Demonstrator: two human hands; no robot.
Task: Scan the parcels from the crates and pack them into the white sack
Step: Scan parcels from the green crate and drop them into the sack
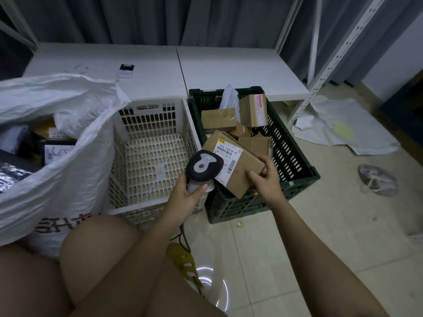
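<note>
The left hand [186, 193] grips a scanner [204, 167] aimed at a cardboard parcel [235, 165], its label reading "5020 1098 69 69", pinched by the right hand [265, 177] above the green crate [290, 154].

both bare forearms reach forward from the lower edge; the left hand [186, 191] curls around a handle with the thumb on top, while the right hand [265, 177] clamps fingers and thumb over a box edge.
</note>
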